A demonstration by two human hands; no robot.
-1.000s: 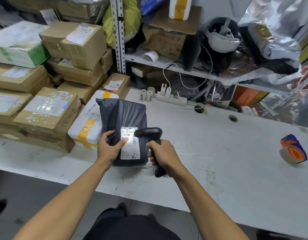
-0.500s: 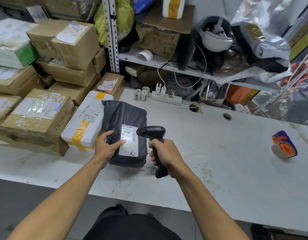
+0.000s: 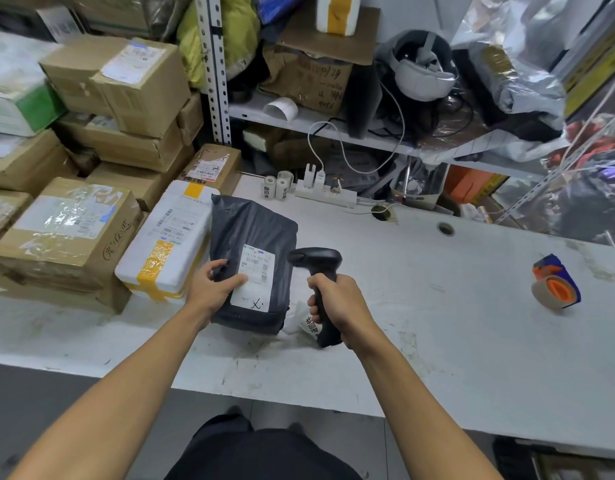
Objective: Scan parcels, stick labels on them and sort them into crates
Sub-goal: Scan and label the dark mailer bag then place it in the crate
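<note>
- On the white table (image 3: 437, 306), your left hand (image 3: 214, 289) grips the dark parcel (image 3: 254, 237), thumb on its label (image 3: 255, 277)
- Your right hand (image 3: 337, 303) clasps the black scanner (image 3: 316, 259), head toward that label
- Beside the parcel's left edge sits a white foam box (image 3: 167, 240)

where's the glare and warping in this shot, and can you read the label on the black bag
Head view: glare sits on the taped cardboard box at left and the silvery plastic wrap at upper right; wide-angle warping bends the table edge and shelf upright; the black bag label is sharp, but its print is too small to read.
</note>
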